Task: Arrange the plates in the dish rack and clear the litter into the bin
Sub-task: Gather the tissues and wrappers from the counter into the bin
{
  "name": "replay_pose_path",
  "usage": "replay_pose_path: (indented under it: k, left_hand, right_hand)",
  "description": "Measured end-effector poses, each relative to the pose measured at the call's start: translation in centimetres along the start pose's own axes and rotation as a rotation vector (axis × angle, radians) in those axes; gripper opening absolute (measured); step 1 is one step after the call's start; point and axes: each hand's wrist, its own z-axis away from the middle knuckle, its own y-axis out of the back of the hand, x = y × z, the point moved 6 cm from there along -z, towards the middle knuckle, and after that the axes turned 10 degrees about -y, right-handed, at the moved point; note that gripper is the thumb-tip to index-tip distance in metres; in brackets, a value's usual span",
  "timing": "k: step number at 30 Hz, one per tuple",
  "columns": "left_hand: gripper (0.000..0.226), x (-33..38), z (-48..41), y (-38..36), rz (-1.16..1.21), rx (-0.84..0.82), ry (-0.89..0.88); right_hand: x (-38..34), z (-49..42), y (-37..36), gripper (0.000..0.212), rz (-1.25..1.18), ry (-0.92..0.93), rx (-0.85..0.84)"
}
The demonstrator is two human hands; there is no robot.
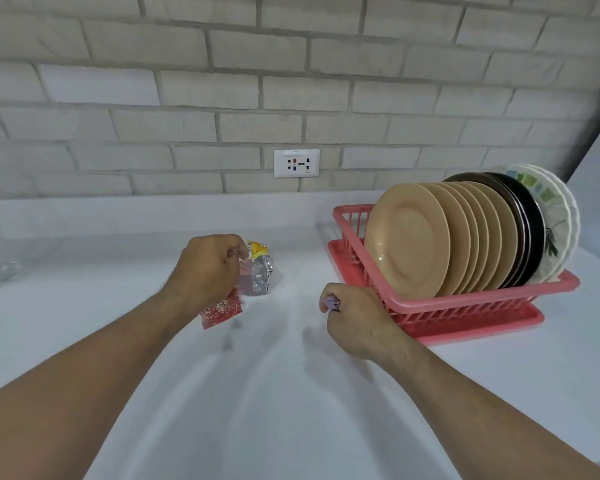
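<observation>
A pink dish rack [465,299] stands on the white counter at the right, filled with several upright tan plates [409,244], dark plates [527,216] and a white patterned plate [558,216] at the back. My left hand [208,271] grips a bunch of wrappers: a red speckled one [222,311] hangs below the fist, and a silver and yellow one [260,268] sticks out to its right. My right hand [357,320] is curled round a small purple wrapper [331,303], just in front of the rack's near left corner.
The white counter [274,393] runs back to a brick wall with a power socket [296,163]. Something clear, like glass, lies blurred at the far left edge [0,271]. No bin is in view.
</observation>
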Motion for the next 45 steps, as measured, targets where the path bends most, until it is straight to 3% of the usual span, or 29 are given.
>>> replay_pose_path:
  k: [3, 6, 11, 14, 17, 19, 22, 25, 29, 33, 35, 39, 41, 43, 45]
  left_hand:
    - [0.016, -0.2, -1.5, 0.1, -0.051, -0.060, -0.011]
    - [0.022, -1.7, -3.5, 0.0, -0.159, -0.170, -0.010]
    - [0.020, -3.6, -8.2, 0.1, -0.147, -0.158, -0.089]
    - [0.043, -4.8, -10.3, -2.0, -0.090, -0.288, -0.070]
    - [0.013, -4.8, -11.5, -3.8, -0.155, -0.243, -0.120]
    - [0.036, -5.2, -11.6, -6.1, -0.114, -0.312, -0.084]
    - [0.070, -7.5, -9.0, -9.7, -0.108, -0.550, 0.089]
    - [0.083, -10.4, -6.1, -13.4, -0.317, -0.670, 0.157]
    - [0.045, -11.2, -4.2, -15.0, -0.491, -0.536, 0.093]
    - [0.021, -10.7, -3.6, -15.0, -0.331, -0.420, -0.116]
    - [0.022, -10.2, -3.0, -14.9, -0.321, -0.410, -0.143]
    - [0.062, -9.0, -2.0, -14.3, -0.406, -0.474, -0.204]
    - [0.068, -8.9, -1.8, -14.1, -0.356, -0.538, -0.169]
    - [0.055, -8.7, -1.6, -13.6, -0.294, -0.563, -0.109]
    - [0.029, -7.9, -1.6, -12.5, -0.192, -0.496, -0.056]
  right_hand:
    - [-0.3, -0.1, -0.4, 0.011, -0.014, 0.002, -0.018]
    - [-0.6, -0.9, -0.9, 0.028, 0.061, 0.011, 0.028]
    - [-0.2, -2.6, -2.1, 0.031, 0.097, -0.059, 0.039]
    - [0.2, -3.4, -3.0, 0.033, 0.092, -0.073, -0.020]
    - [0.8, -3.9, -3.5, 0.026, 0.059, -0.113, -0.016]
    - [0.8, -4.3, -3.3, 0.022, 0.038, -0.133, 0.046]
    - [-0.2, -4.4, -2.7, 0.033, -0.069, -0.100, 0.083]
    - [-1.0, -4.4, -2.4, 0.036, -0.054, -0.050, 0.094]
    - [-1.5, -4.2, -1.8, 0.043, -0.129, -0.019, 0.149]
    - [-1.9, -4.2, -1.8, 0.046, -0.116, 0.017, 0.086]
    - [-2.0, -4.2, -1.8, 0.036, -0.122, 0.021, 0.066]
    - [-1.7, -4.0, -1.6, 0.020, -0.135, -0.032, 0.041]
    - [-1.5, -3.6, -1.4, 0.028, -0.141, -0.053, 0.023]
    - [-1.1, -3.1, -1.2, 0.042, -0.126, -0.054, 0.015]
    - [-0.7, -2.4, -1.0, 0.044, -0.102, -0.038, 0.028]
